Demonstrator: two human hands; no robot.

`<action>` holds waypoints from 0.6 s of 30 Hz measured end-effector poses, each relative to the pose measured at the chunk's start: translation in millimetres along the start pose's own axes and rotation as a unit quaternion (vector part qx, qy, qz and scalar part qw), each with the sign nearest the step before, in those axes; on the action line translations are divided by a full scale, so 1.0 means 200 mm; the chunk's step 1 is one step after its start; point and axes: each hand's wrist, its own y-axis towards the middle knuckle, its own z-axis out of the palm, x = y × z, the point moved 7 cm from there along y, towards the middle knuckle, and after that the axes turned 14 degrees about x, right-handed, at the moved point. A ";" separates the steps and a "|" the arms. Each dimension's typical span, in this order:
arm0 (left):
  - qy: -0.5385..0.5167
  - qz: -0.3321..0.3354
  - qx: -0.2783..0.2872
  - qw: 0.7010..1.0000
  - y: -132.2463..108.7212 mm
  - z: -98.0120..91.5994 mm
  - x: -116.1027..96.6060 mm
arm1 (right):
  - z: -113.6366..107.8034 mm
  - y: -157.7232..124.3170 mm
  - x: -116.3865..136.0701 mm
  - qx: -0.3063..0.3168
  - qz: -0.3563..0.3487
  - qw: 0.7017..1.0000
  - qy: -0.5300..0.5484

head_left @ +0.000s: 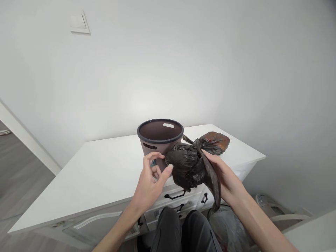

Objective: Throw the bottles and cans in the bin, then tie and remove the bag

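A knotted black plastic bag (187, 162), bulging and full, hangs in front of me above the edge of a white cabinet top (105, 175). My right hand (223, 173) grips it from the right, fingers wrapped round the twisted neck, and loose bag ends flare up and trail down. My left hand (152, 178) touches the bag's left side with thumb and fingertips curled in a pinch. Just behind the bag stands a small brown bin (160, 134) with a dark rim and slot handles; it looks bare inside.
The cabinet has drawers with dark handles (174, 196) facing me. My dark-trousered knees (181, 231) are below. Another clear plastic bag (228, 227) and a white appliance (267, 206) lie on the floor at right. A light switch (78, 22) is on the wall.
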 end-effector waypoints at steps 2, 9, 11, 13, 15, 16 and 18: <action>-0.017 -0.012 0.027 0.999 0.00 0.02 -0.01 | 0.02 0.00 0.01 -0.011 -0.001 1.000 0.026; 0.006 -0.038 0.063 0.997 -0.06 -0.06 0.04 | 0.07 -0.04 0.11 0.037 0.000 0.999 -0.001; -0.032 -0.056 0.040 0.997 -0.09 -0.14 0.08 | 0.05 -0.05 0.13 0.045 0.013 0.997 -0.054; -0.077 -0.067 0.007 0.995 -0.11 -0.22 0.11 | 0.02 -0.06 0.14 0.053 0.041 0.993 -0.099; -0.101 -0.057 -0.024 0.993 -0.13 -0.31 0.13 | -0.02 -0.06 0.14 0.050 0.064 0.987 -0.142; -0.101 -0.049 -0.038 0.993 -0.14 -0.35 0.14 | -0.05 -0.06 0.14 0.046 0.067 0.982 -0.171; -0.087 -0.037 -0.061 0.994 -0.16 -0.43 0.15 | -0.08 -0.06 0.17 0.033 0.046 0.966 -0.254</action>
